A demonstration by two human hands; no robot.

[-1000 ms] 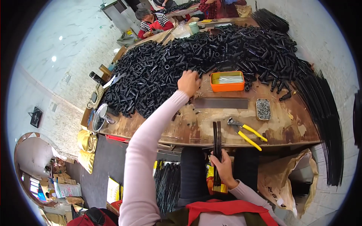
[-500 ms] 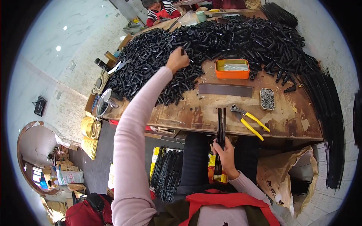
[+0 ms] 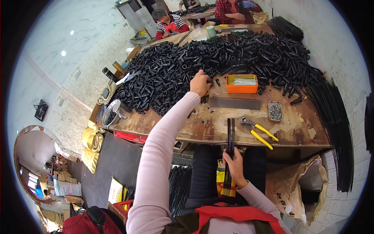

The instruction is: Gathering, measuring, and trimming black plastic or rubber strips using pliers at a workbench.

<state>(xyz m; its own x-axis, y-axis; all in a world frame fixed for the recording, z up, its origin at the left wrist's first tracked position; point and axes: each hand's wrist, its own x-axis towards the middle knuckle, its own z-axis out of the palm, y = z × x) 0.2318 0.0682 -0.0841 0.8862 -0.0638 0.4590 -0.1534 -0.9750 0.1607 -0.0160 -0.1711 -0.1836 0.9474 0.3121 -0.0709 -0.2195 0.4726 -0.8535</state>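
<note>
Resting at the black parts (image 3: 163,78) heaped toward the far edge of the surface (image 3: 202,125), the left hand (image 3: 199,84) is hiding anything it may be pinching, so I cannot tell its grip; a careless drag could be scattering loose pieces. Just before the near edge, the right hand (image 3: 235,165) is gripping thin black rods (image 3: 229,142), which a slackening hold could be dropping, while yellow-handled pliers (image 3: 251,124) are lying close enough at right to snag them.

Left hand (image 3: 200,84) — back rightward, nearer orange tin (image 3: 242,89)
</note>
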